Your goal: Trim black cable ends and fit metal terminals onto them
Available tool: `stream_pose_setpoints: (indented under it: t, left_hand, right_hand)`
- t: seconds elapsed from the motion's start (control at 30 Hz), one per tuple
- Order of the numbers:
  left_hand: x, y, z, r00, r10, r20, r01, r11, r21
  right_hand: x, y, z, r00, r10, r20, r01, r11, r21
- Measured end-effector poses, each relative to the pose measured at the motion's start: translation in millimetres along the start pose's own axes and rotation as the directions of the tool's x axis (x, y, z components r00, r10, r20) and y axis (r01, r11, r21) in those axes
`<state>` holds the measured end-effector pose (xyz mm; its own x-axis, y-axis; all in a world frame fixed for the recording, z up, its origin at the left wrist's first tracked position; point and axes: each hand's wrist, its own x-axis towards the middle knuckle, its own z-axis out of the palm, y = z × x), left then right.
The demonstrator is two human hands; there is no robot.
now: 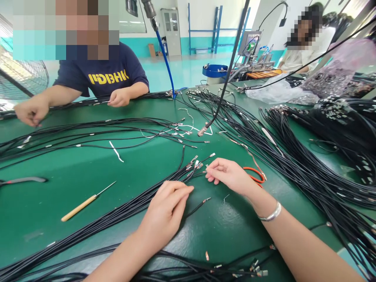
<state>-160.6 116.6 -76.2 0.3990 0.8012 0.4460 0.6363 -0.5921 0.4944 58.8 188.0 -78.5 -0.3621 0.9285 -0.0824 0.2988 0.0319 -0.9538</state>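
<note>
My left hand (169, 205) is closed, its fingers bent and pressed together over a bundle of black wires (126, 213). What lies inside its fingers is hidden. One loose black wire (196, 208) comes out from beneath this hand, its metal terminal (207, 199) pointing right. Thumb and forefinger of my right hand (227, 176) pinch the terminal end of a black wire (202, 172) just right of the bundle's tips. Crimped metal terminals (196, 164) fan out at the bundle's end, between and beyond both hands.
A wooden-handled pick (79, 207) and pliers (25, 180) lie left. More wire bundles (141, 123) stretch across the green table (141, 162) and along the right (296, 145). An orange loop (255, 175) sits by my right wrist. A black hose (221, 94) hangs ahead; a co-worker (102, 74) handles wires opposite.
</note>
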Motion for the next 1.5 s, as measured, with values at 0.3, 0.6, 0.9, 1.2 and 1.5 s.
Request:
stream_pose_setpoints:
  t: [0.3,0.6,0.9,1.2,1.5]
  left_hand:
    - [30.4,9.0,4.3,0.986,0.019,-0.168,0.004,0.991,0.136]
    - [30.4,3.0,14.6,0.971,0.020,-0.240,0.009,0.993,0.121]
    - [28.7,0.0,16.2,0.971,-0.033,-0.236,0.045,0.998,0.045]
    - [27.2,0.2,14.9,0.970,-0.066,-0.233,0.058,0.997,-0.044]
    - [29.0,-13.6,7.7,0.885,-0.464,0.024,0.422,0.782,-0.458]
  right_hand:
    - [-15.6,-11.5,-1.1,0.936,-0.347,-0.053,0.345,0.937,-0.049]
    - [-20.8,-17.4,-1.4,0.892,-0.449,-0.047,0.433,0.881,-0.190]
    - [-23.3,-21.0,-2.8,0.885,-0.464,-0.044,0.451,0.876,-0.169]
    - [-19.2,-20.2,9.0,0.958,-0.263,-0.116,0.283,0.933,0.223]
    - [-10.0,3.4,-13.3,0.997,0.025,0.076,-0.015,0.992,-0.128]
